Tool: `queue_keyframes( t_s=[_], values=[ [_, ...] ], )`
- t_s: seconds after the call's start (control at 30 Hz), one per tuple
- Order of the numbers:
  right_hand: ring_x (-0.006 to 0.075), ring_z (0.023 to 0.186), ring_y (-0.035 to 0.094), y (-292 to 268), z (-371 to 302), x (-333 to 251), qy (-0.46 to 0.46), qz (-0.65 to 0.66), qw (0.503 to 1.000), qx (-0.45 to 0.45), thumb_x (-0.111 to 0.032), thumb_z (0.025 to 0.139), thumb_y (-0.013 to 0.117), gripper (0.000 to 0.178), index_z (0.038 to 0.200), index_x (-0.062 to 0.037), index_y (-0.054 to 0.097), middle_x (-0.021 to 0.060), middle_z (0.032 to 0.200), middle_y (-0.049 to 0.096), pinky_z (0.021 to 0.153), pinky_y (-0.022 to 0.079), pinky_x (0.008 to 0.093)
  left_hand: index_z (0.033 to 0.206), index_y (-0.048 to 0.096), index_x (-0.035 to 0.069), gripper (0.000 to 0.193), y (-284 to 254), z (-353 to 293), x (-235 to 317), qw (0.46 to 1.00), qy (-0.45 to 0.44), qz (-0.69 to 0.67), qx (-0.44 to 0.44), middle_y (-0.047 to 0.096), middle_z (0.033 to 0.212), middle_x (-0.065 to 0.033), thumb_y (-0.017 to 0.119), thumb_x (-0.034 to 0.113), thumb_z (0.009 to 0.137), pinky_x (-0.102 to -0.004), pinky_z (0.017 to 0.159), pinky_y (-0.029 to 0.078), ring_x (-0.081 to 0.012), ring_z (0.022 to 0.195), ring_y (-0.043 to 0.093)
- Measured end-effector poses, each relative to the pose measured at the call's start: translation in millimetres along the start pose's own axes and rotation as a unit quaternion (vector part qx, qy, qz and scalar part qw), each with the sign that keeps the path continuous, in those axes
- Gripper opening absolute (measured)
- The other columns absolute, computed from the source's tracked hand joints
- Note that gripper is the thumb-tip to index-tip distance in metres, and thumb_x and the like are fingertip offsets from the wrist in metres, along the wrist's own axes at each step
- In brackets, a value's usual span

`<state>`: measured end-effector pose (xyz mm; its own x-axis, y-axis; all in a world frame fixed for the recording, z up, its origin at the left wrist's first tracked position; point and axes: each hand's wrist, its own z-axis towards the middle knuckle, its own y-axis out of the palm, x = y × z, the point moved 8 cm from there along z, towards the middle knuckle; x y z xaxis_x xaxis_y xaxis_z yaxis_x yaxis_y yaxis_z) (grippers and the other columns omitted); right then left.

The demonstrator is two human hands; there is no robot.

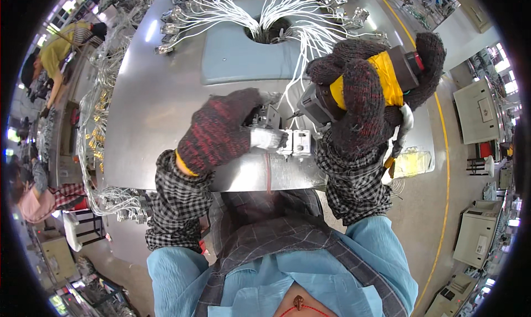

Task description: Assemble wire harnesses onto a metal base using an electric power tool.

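Note:
My right hand [364, 104], in a dark knit glove, is wrapped round a cordless power screwdriver [318, 104] with a yellow band about its body. Its bit points left, a short way above the metal parts on the table. My left hand [218, 132], in a dark and red knit glove with a silver-wrapped thumb, grips a small metal connector block [301, 142] near the table's front edge. Another grey metal piece [267, 118] sits at its fingertips. White wires [298, 68] run down to these parts from the bundle; the fingers partly hide where they join.
The shiny metal table [149, 107] carries a grey raised panel [227, 54], whose round hole [268, 30] lets out many white wires ending in metal connectors. More wire bundles [99, 112] hang along the left edge. Co-workers [58, 49] work at the left; white cabinets [478, 109] stand right.

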<state>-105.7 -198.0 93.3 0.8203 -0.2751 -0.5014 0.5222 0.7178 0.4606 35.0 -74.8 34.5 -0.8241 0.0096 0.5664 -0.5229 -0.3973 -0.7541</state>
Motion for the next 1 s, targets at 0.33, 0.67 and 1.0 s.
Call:
queue_keyframes(
  t_s=[0.33, 0.67, 1.0],
  values=[
    [0.0254, 0.074, 0.067, 29.8, 5.6, -13.5, 0.035, -0.081, 0.996, 0.003, -0.006, 0.083, 0.068, 0.080, 0.147, -0.0149, 0.022, 0.0169, 0.097, 0.062, 0.067, 0.061, 0.0405, 0.112, 0.064, 0.006, 0.068, 15.7, 15.3, 3.3, 0.983, -0.123, 0.080, -0.113, 0.069, 0.098, -0.0146, 0.079, 0.055, 0.067, -0.0435, 0.079, 0.053, -0.0337, 0.091, 0.068],
    [0.0234, 0.080, 0.066, 19.2, 4.5, -11.2, 0.051, -0.031, 0.997, 0.041, -0.007, 0.084, 0.067, 0.080, 0.148, -0.0188, 0.022, 0.0152, 0.100, 0.062, 0.072, 0.060, 0.0415, 0.113, 0.065, 0.009, 0.071, 20.9, 5.0, 7.6, 0.985, -0.083, 0.116, -0.098, 0.071, 0.095, -0.0102, 0.083, 0.055, 0.063, -0.0404, 0.075, 0.055, -0.0303, 0.088, 0.069],
    [0.0213, 0.081, 0.065, 27.5, -2.8, -0.5, 0.032, -0.103, 0.993, -0.043, -0.008, 0.086, 0.068, 0.082, 0.149, -0.0205, 0.018, 0.0142, 0.101, 0.062, 0.073, 0.060, 0.0411, 0.110, 0.061, 0.009, 0.068, 21.1, 8.9, 5.1, 0.979, -0.113, 0.102, -0.133, 0.067, 0.098, -0.0124, 0.077, 0.059, 0.067, -0.0468, 0.079, 0.052, -0.0345, 0.093, 0.066]
  ],
)
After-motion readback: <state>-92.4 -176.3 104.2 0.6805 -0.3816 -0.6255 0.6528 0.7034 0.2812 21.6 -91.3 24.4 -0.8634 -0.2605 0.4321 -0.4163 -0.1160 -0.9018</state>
